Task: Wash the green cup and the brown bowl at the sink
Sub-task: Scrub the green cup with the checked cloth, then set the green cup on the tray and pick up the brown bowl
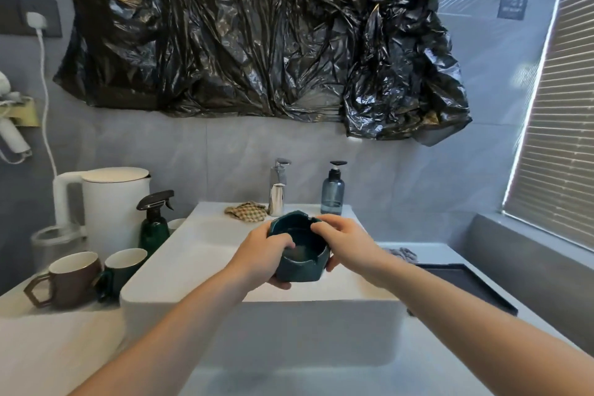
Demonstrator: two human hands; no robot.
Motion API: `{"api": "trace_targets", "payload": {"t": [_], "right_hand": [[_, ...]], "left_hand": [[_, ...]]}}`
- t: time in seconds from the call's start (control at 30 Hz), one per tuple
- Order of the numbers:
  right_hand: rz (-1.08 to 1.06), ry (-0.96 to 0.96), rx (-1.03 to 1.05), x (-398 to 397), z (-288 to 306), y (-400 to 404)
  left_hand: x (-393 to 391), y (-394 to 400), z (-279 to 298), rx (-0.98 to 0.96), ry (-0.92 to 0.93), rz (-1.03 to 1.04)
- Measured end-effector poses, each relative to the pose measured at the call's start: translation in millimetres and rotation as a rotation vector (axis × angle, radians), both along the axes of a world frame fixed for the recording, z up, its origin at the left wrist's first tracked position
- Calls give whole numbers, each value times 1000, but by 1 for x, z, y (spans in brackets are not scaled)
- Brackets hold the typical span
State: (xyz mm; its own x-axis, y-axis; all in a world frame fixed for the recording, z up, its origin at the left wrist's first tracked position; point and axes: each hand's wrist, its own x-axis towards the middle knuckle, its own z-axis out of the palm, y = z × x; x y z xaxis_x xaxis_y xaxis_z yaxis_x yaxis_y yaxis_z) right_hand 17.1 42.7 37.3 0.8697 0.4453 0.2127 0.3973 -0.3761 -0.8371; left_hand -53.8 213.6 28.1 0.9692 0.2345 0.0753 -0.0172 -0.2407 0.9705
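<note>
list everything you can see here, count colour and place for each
green cup: 1, dark teal green, held over the sink
sink: 1, white, centre
faucet: 1, chrome, behind the sink
soap bottle: 1, blue-grey with black pump, right of the faucet
cloth: 1, checked tan, on the sink's back rim
spray bottle: 1, dark green, left of the sink
kettle: 1, white, back left
brown mug: 1, brown, white inside, left counter
green mug: 1, dark green, beside the brown mug
plastic sheet: 1, black, on the wall
blinds: 1, pale, right
left hand: 1, grips the cup's left side
right hand: 1, grips the cup's right rim
</note>
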Motion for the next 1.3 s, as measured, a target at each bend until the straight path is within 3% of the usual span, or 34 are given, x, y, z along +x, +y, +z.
{"api": "trace_targets", "payload": {"t": [0.17,0.37,0.57,0.9,1.3], "right_hand": [[-148,9,117,16,1,-66],[-427,97,252,70,-22,-140],[-554,177,135,112,-52,-184],[-616,254,-160,157,-104,-209],[-685,295,-292,176,-124,-219]], "left_hand": [[10,-47,10,129,-9,-127],[29,-59,-17,520,72,-43],[35,-71,-50,797,137,7],[49,-68,-61,783,136,27],[53,-66,-62,784,98,26]]}}
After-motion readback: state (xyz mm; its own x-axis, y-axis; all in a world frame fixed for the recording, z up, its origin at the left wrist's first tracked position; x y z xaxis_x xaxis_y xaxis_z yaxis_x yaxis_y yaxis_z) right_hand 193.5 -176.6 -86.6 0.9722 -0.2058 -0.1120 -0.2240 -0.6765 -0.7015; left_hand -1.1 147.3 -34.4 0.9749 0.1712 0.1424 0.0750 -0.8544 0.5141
